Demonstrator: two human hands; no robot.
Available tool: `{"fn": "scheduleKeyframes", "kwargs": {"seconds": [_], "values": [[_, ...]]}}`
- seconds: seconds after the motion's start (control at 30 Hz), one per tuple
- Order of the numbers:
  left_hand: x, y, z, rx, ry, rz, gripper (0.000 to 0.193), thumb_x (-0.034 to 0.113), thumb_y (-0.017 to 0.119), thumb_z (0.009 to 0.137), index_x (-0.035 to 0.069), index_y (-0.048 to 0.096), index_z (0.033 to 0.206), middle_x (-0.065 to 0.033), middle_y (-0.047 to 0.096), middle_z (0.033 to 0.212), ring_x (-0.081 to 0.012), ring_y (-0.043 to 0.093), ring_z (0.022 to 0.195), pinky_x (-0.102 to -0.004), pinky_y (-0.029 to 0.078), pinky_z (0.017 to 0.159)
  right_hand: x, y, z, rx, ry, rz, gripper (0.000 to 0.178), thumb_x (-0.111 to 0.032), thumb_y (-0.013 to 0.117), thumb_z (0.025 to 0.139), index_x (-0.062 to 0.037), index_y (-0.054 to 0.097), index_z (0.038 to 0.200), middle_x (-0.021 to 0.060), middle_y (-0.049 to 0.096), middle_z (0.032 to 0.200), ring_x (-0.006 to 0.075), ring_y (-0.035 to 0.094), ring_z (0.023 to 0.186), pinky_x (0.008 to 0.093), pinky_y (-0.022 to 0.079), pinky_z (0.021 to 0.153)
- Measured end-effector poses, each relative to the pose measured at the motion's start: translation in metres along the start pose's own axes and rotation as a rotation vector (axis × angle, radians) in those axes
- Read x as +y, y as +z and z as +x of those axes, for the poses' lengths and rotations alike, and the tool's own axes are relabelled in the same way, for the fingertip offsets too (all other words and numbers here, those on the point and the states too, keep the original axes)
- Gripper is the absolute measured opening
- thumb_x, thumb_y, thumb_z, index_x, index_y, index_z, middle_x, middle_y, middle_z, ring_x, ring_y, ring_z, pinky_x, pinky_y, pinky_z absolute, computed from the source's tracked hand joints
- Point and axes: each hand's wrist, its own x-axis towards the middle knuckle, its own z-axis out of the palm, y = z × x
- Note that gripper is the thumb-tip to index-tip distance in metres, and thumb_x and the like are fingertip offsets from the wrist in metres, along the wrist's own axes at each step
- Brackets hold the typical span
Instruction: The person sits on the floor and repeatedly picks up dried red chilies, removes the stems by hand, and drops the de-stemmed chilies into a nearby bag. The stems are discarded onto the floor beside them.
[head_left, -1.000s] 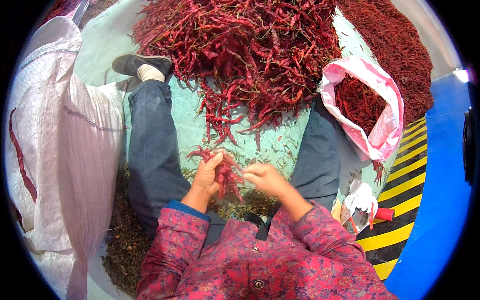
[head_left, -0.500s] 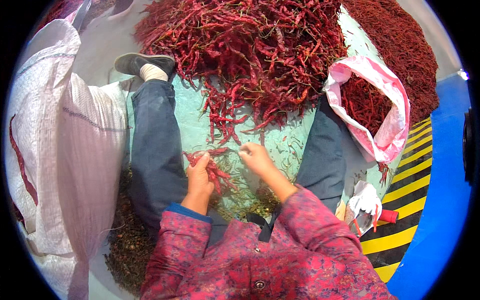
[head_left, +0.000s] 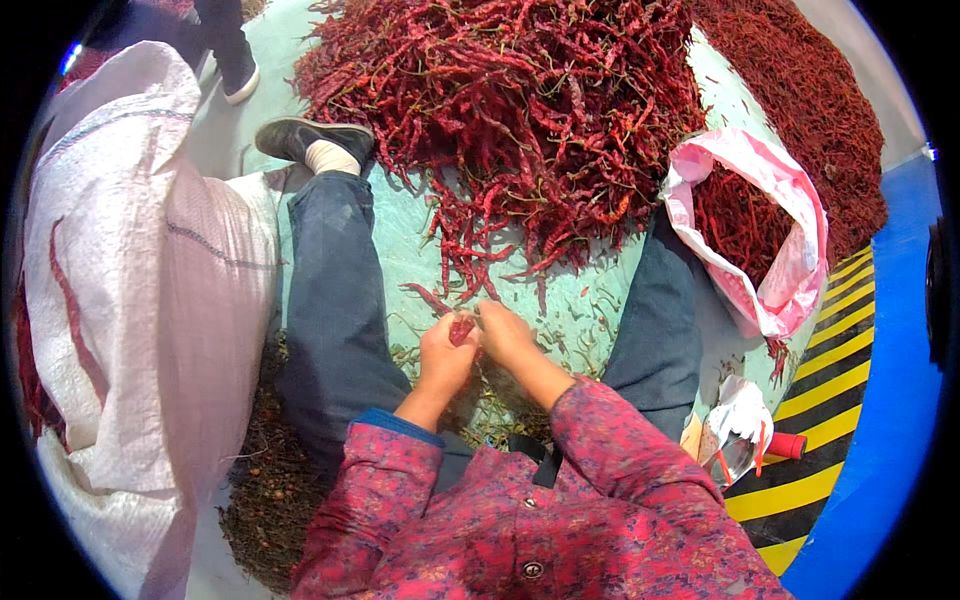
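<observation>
Between my outstretched legs my left hand (head_left: 446, 357) is closed around several dried red chillies (head_left: 461, 330), which show at its thumb; the rest of the bunch is hidden. My right hand (head_left: 503, 332) touches it from the right, thumb and fingers pinched together at the chillies. What exactly the pinch holds is too small to make out. Just beyond both hands, the near edge of a big heap of dried red chillies (head_left: 520, 110) spreads over the pale green floor (head_left: 400, 250). Small stem bits (head_left: 500, 410) lie scattered under and beside my hands.
A tall white woven sack (head_left: 140, 270) stands at my left, beside a pile of brown stems (head_left: 262, 520). To the right, a pink-and-white sack (head_left: 800, 285) holds chillies, near a red-capped container (head_left: 788, 445) and striped floor tape (head_left: 825, 410). Another person's leg (head_left: 232, 50) shows at upper left.
My hands have come together, the left moving right with its chillies to meet the right. Another person's leg has appeared at upper left. The whole view has shifted slightly.
</observation>
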Motion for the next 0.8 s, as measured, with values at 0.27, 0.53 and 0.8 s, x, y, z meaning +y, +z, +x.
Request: {"fn": "scheduleKeyframes", "kwargs": {"seconds": [0.27, 0.53, 0.8], "values": [[-0.021, 0.001, 0.001, 0.025, 0.432, 0.25, 0.02, 0.005, 0.055, 0.068, 0.003, 0.052, 0.087, -0.0115, 0.057, 0.079, -0.0195, 0.056, 0.072, -0.0288, 0.043, 0.062, -0.003, -0.023, -0.022, -0.085, -0.155, 0.023, 0.013, -0.017, 0.047, 0.072, -0.0065, 0.044, 0.08, 0.0154, 0.053, 0.071, 0.0344, 0.052, 0.067, 0.0428, 0.041, 0.056], [0.001, -0.006, -0.013, -0.27, 0.136, 0.31, 0.014, 0.01, 0.055, 0.063, 0.002, 0.047, 0.072, -0.0199, 0.051, 0.067, -0.0375, 0.049, 0.067, -0.0407, 0.038, 0.057, 0.005, -0.042, -0.042, -0.041, -0.265, -0.046, 0.005, -0.011, 0.045, 0.069, -0.0075, 0.046, 0.073, 0.0145, 0.053, 0.068, 0.0342, 0.052, 0.06, 0.0441, 0.038, 0.048], [-0.017, -0.007, -0.012, -0.385, 0.088, 0.319, 0.012, 0.011, 0.054, 0.067, 0.003, 0.055, 0.078, -0.0153, 0.055, 0.067, -0.0259, 0.055, 0.061, -0.0324, 0.042, 0.054, 0.012, -0.042, -0.052, 0.019, -0.257, 0.064, 0.01, -0.015, 0.046, 0.072, -0.0061, 0.051, 0.072, 0.0168, 0.053, 0.063, 0.0341, 0.052, 0.061, 0.0423, 0.04, 0.051]]}}
